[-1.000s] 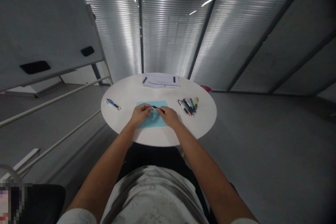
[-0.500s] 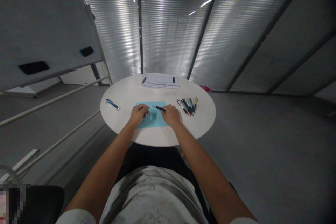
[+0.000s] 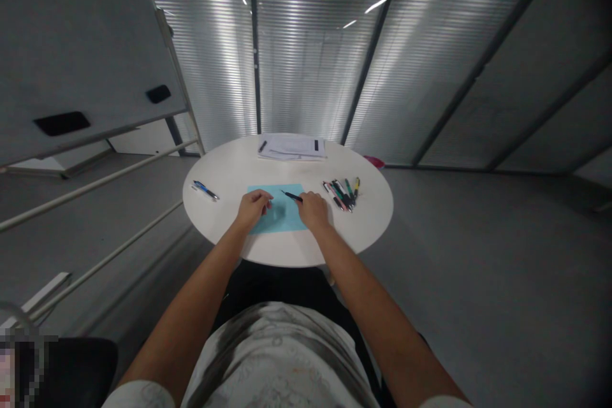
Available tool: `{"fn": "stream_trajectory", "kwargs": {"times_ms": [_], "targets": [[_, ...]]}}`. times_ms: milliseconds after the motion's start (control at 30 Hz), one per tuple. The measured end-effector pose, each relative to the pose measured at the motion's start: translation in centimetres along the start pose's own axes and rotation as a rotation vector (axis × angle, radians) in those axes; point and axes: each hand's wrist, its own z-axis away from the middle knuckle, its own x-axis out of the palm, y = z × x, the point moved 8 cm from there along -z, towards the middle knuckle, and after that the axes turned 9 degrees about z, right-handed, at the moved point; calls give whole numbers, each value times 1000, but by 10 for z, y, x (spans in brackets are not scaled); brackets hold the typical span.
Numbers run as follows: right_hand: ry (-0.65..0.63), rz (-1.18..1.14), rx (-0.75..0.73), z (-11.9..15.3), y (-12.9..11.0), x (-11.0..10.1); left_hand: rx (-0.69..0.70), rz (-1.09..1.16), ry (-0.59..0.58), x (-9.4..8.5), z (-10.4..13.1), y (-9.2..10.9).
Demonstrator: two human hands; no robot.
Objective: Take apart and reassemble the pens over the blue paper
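Note:
My right hand [image 3: 314, 209] is closed around a dark pen [image 3: 293, 196], whose thin tip points left and away from me over a light blue sheet [image 3: 282, 223]. Opposite it, my left hand [image 3: 253, 209] is above the sheet's left side, its fingers curled in toward the thumb. Anything between those fingertips is too small to make out. A gap separates the pen tip from my left fingers. Both wrists come in over the near edge of a round white table [image 3: 282, 252].
Several pens and markers [image 3: 342, 194] lie in a cluster right of my right hand. A blue pen [image 3: 205, 189] rests at the table's left side. Stacked papers [image 3: 291, 147] are at the far edge. A whiteboard frame [image 3: 189, 95] stands to the left.
The pen in my right hand has shifted slightly right, and its tip is farther from my left fingers. My left hand has barely moved.

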Motion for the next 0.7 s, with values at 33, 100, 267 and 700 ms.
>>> {"fn": "stream_trajectory", "kwargs": {"times_ms": [33,100,267,700], "targets": [[1,0,-2,0,0,0,-3,1,0,0,0,0],[18,0,5,0,1,1,-3,-1,-1,0,0,-1],[126,-53,38,0,5,-3,6,-19,-15,0,-1,-2],[266,-351,-249,-3,-18,-9,38,-206,-49,6,2,8]]}}
